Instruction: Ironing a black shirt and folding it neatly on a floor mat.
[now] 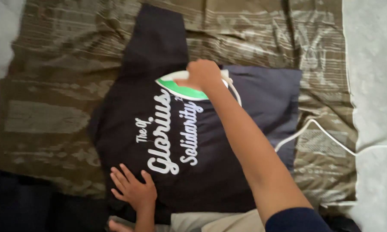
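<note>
The right hand point(203, 74) is wrapped tight round the handle of the white and green electric iron point(182, 87), fingers curled fully over it, the forearm running long and bare down to a dark blue sleeve at the bottom edge. The iron sits flat on the dark navy cotton T-shirt point(159, 141), up near the shoulder end, just above the white lettering printed across the chest. Most of the iron is buried under that fist; only a white rim and a green crescent show, so its shape is hard to read. A thin white power cord point(313, 124) loops out from behind the hand and trails away across the cloth to the right.

Down low, the left hand point(132, 188) lies open, palm down, fingers spread, pressing on the shirt's lower edge and holding nothing. Its wrist is cut off by the frame.

The shirt lies spread out, one sleeve point(157, 41) stretched toward the top, and part of it rests on a flat dark blue-grey pillow point(270, 101), which it half covers. Everything sits on an olive-brown patterned bedsheet point(56, 103) with pale woven bands, rumpled in places. Pale grey floor point(374, 64) shows along the right side. A dark patch point(26, 202) at bottom left is too dim to make out.
</note>
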